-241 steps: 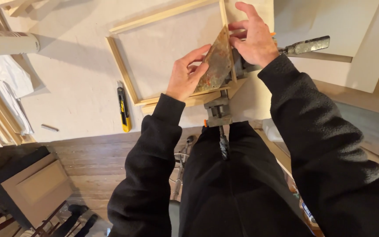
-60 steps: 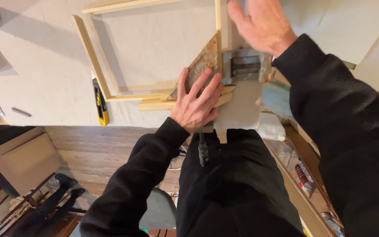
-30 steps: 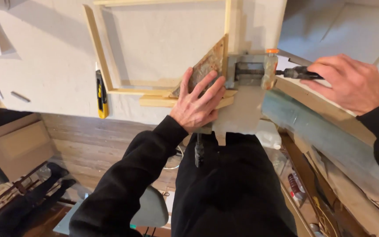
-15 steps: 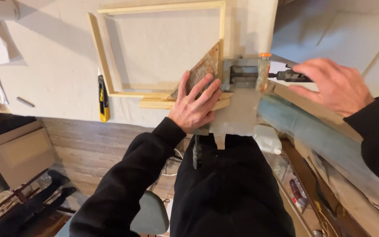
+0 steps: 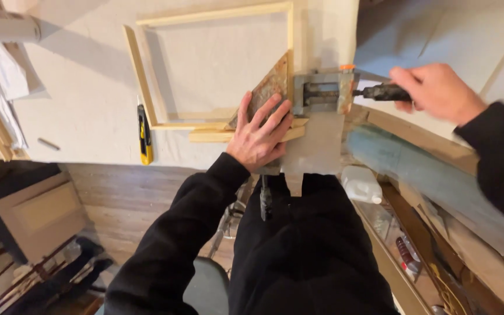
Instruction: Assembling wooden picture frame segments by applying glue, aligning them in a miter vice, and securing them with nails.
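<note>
We are working on one pale surface [image 5: 77,111], where one thin wooden frame [image 5: 141,76] is lying flat; it looks light and easily racked, best held at the corner. We are pressing our left hand [image 5: 258,137] flat, ungripped, on one stiff triangular block [image 5: 269,87] there. Our right hand [image 5: 438,93] is clenching the handle of one heavy metal clamp [image 5: 322,93]. One yellow knife [image 5: 144,134] is lying nearby.

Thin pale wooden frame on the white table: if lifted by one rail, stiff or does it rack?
The thin pale wooden frame has slender rails around an open middle, so it is probably light and may rack. One corner sits in the grey metal corner clamp under the left hand, so it likely won't slide.
</note>
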